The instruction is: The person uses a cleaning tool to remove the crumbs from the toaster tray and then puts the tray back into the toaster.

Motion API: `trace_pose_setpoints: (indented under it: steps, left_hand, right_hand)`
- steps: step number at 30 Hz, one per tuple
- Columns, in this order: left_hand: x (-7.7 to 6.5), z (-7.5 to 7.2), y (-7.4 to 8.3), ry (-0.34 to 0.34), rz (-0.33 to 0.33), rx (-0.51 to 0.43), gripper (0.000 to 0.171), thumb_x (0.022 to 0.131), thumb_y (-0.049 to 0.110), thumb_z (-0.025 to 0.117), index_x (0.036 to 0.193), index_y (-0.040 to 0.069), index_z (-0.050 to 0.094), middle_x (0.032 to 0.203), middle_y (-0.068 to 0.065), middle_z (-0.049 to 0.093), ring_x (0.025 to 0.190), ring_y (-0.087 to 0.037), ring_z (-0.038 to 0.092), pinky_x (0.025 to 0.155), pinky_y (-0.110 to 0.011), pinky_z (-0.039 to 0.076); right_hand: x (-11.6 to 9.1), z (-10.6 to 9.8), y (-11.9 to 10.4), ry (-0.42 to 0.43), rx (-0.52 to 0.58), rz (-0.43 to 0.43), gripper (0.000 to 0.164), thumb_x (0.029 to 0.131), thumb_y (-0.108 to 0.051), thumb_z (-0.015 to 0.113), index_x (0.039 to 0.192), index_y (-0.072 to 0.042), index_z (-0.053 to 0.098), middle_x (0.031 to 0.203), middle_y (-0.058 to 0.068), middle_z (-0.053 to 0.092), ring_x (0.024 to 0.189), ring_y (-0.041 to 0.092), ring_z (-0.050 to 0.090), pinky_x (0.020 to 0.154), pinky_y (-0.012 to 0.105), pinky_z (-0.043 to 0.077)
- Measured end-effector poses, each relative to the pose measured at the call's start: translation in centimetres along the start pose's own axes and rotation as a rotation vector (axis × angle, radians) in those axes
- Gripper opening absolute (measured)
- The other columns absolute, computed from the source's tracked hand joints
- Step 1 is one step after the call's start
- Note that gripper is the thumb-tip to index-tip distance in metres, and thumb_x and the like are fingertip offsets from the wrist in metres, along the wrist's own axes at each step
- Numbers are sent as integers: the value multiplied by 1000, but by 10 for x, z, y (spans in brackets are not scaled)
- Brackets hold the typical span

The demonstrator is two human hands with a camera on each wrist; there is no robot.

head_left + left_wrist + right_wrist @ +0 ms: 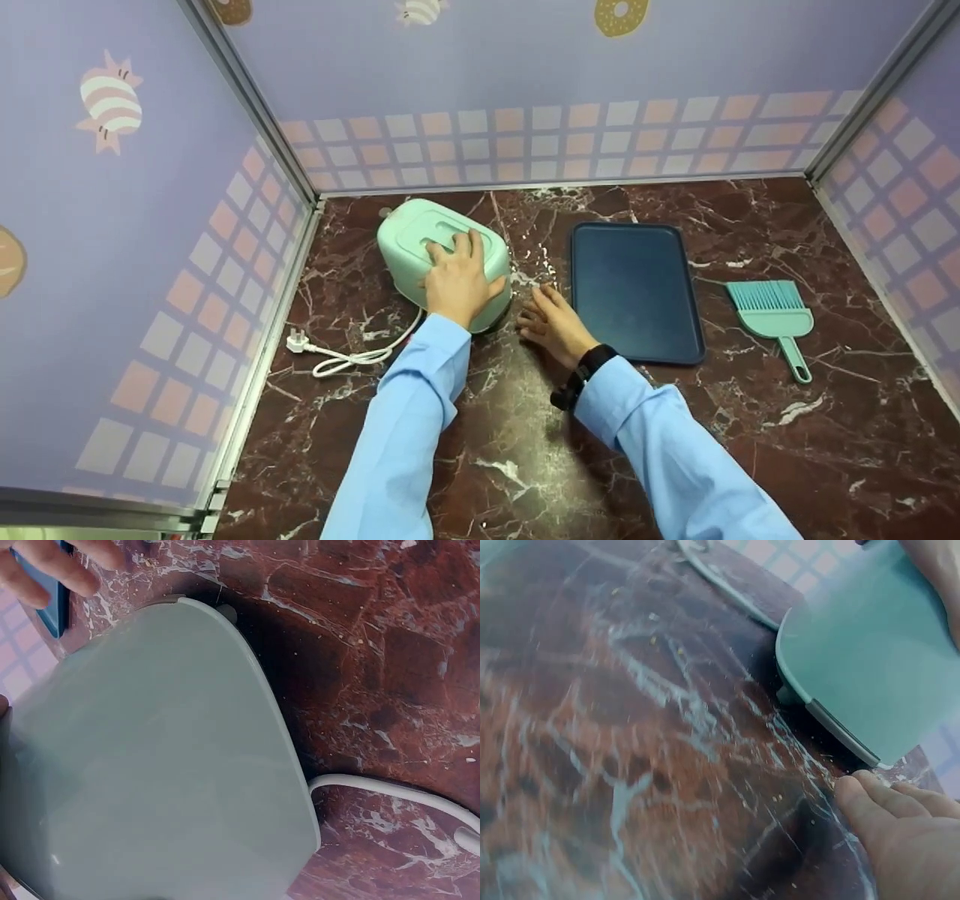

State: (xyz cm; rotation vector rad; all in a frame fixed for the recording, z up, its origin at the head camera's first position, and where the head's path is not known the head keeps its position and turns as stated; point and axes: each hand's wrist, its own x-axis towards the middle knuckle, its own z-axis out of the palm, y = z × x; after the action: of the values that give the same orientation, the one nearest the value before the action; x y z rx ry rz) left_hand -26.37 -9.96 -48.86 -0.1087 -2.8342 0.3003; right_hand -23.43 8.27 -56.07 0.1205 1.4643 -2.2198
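Note:
A mint-green two-slot toaster (401,259) stands at the left of the marbled tabletop. My left hand (456,283) holds it from above, fingertips at the slots and thumb toward the right end. In the left wrist view, the toaster's smooth side wall (172,742) fills most of the picture. Low beside the toaster's right end is my right hand (553,324), holding nothing, its fingers loosely extended. The right wrist view puts these fingertips (849,787) close to the toaster's lower edge, where a dark strip (844,733) runs along the base.
A white cord (352,358) with a plug (298,342) lies looped left of the toaster. On the right are a dark blue tray (634,292) and a green brush with dustpan (772,319). Pale crumbs (544,259) are scattered between toaster and tray. Patterned walls (487,142) enclose the back and sides.

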Motion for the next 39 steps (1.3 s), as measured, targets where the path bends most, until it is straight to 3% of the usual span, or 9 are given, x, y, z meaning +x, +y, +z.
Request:
trace_pose_setpoints:
  steps: [8,18,27,33,39]
  left_hand:
    - [2,-2,5,-10,-23,-9,102,87,82,52,158,10,36,148,-17,47,123,-59,51,52,-56,59]
    - [4,-3,11,11,-62,8,102,86,83,53,156,10,39,147,-17,48,122,-59,52,51,-56,59]
    - [3,-2,13,24,-91,19,101,87,82,52,156,10,39,145,-18,49,121,-58,53,49,-56,58]
    - [1,0,14,40,-95,8,98,89,80,52,156,10,41,145,-18,50,121,-57,53,47,-54,58]
    - [0,0,13,37,-91,24,96,90,79,50,156,9,40,145,-18,49,121,-56,53,47,-52,58]
  right_hand:
    - [8,5,16,-1,170,44,82,107,-43,52,165,-21,-2,168,20,15,146,48,34,118,57,34]
    - [21,18,25,-1,250,49,81,109,-36,50,165,-14,-5,167,25,15,144,51,35,118,56,34]
    - [28,28,26,76,254,16,76,109,-33,52,163,-3,8,162,29,23,146,46,33,120,50,34]
    - [33,33,25,119,197,1,82,106,-46,52,164,-8,10,161,28,27,143,45,40,117,51,38]
    - [38,38,23,130,146,-12,74,108,-42,50,165,-15,11,148,25,44,131,38,51,112,50,42]
